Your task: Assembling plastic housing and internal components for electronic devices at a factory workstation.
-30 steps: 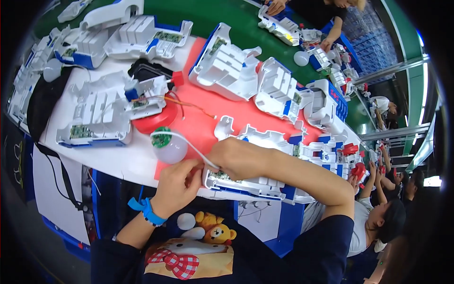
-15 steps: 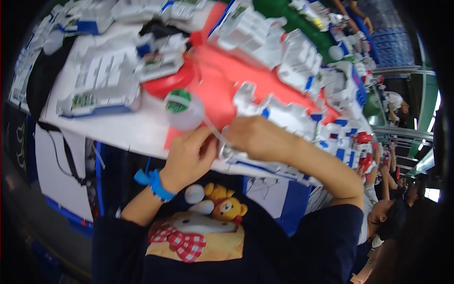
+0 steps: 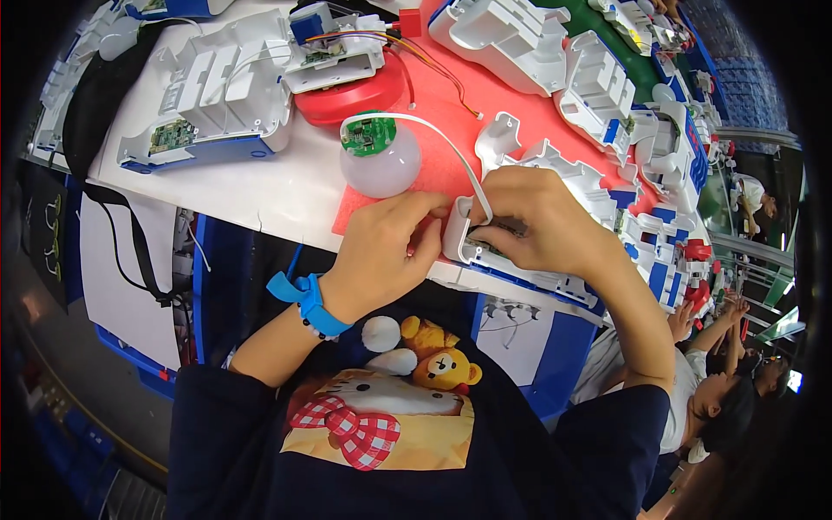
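Note:
My right hand (image 3: 542, 217) pinches a flat white ribbon cable (image 3: 452, 149) between thumb and forefinger, over the near end of a white plastic housing (image 3: 562, 165) with a blue underside. The cable arches over from a round green circuit board (image 3: 368, 135) set on a frosted white dome (image 3: 381, 169), which lies left of the housing. My left hand (image 3: 386, 243) is closed at the housing's left end wall, fingertips against it. Part of a board shows inside the housing under my right fingers; the cable's far end is hidden there.
A second white housing (image 3: 221, 95) with a board stands at left. Beside it a red round base (image 3: 351, 97) carries a white part with coloured wires. More white shells (image 3: 498, 43) line the back of the red mat (image 3: 442, 82). Co-workers sit at right.
The view has shifted, so the bench appears farther right and is sharper. My right thumb and forefinger now reach down into the housing's end with the cable; my left hand stays beside it.

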### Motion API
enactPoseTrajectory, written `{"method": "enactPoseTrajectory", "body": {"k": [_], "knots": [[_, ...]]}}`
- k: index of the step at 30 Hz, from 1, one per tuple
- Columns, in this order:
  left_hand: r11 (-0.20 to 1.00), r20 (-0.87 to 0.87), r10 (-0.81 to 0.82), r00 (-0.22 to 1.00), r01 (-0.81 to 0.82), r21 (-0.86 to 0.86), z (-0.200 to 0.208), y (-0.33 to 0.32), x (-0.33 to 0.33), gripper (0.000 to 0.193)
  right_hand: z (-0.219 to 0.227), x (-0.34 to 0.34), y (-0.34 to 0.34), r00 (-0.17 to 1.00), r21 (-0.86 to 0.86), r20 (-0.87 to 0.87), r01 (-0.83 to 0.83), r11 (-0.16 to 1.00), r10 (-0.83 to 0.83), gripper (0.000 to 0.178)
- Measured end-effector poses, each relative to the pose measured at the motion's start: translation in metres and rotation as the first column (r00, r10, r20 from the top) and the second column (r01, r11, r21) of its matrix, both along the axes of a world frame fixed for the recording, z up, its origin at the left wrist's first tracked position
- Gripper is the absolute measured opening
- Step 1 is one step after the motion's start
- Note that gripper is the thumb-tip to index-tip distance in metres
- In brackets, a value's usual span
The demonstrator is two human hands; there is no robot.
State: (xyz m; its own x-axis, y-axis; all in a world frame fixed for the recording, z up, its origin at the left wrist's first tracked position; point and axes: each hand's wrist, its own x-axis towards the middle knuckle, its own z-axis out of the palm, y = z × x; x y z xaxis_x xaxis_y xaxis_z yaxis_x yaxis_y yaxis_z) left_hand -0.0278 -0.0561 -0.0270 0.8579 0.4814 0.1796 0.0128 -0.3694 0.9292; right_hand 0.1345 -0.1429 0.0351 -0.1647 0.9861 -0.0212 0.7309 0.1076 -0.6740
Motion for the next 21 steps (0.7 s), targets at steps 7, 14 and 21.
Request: {"method": "enactPoseTrajectory", "body": {"k": [7, 14, 21], "knots": [[1.0, 0.0, 0.01, 1.0, -0.01, -0.015, -0.002, -0.002, 0.003, 0.017, -0.004, 0.001, -0.009, 0.982, 0.009, 0.17, 0.08, 0.997, -0.081, 0.015], [0.999, -0.005, 0.031, 1.0, -0.031, -0.034, 0.001, -0.008, -0.004, 0.02, 0.002, -0.015, -0.014, 0.959, -0.045, 0.161, 0.242, 0.969, -0.232, 0.014], [0.994, -0.016, -0.046, 0.999, 0.047, 0.096, 0.005, -0.027, -0.02, 0.042, -0.002, -0.027, -0.021, 0.909, -0.039, 0.156, 0.396, 0.917, -0.386, 0.006]]}}
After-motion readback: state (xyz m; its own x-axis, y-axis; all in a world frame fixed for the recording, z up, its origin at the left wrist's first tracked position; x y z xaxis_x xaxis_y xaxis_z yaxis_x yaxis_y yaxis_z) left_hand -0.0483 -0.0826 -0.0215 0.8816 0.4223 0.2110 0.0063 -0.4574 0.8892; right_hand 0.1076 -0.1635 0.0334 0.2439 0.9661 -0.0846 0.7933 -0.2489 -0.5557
